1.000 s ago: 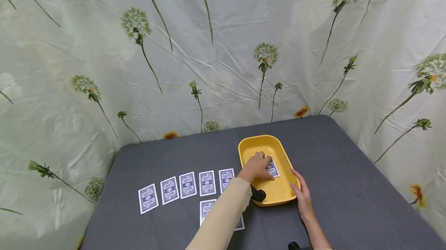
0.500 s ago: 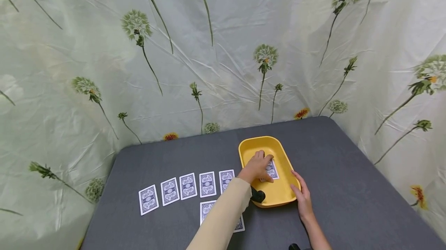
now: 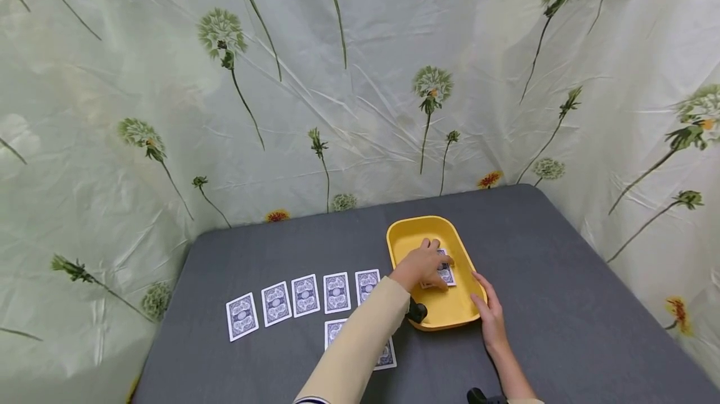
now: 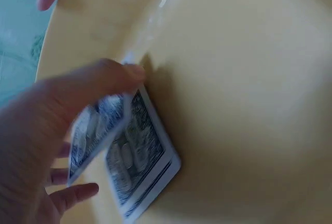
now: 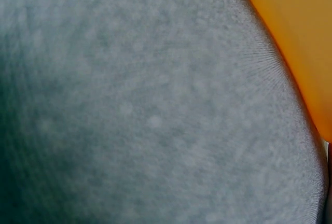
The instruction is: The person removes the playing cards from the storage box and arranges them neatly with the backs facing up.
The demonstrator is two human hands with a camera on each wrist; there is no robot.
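My left hand (image 3: 423,266) reaches into the yellow tray (image 3: 458,313) and pinches a playing card (image 4: 96,130) between thumb and fingers. In the left wrist view this card is tilted over another playing card (image 4: 137,154), which lies back up on the tray floor. Both show blue-and-white patterned backs. At the tray's right wall is my right hand (image 3: 492,319), gripping the rim with the thumb inside and the fingers along the outside. The right wrist view has only dark cloth and the tray's orange-looking edge (image 5: 290,22); the right hand's grip is outside that view.
A row of several face-down playing cards (image 3: 305,295) lies left of the tray. Nearer cards (image 3: 385,357) are partly covered by the left sleeve (image 3: 354,354). Under everything is a dark grey tabletop (image 3: 562,304), with a flower-print curtain (image 3: 360,110) behind it.
My left hand has shifted slightly right inside the tray. The right hand keeps its grip on the rim, and the cards on the table stay put.
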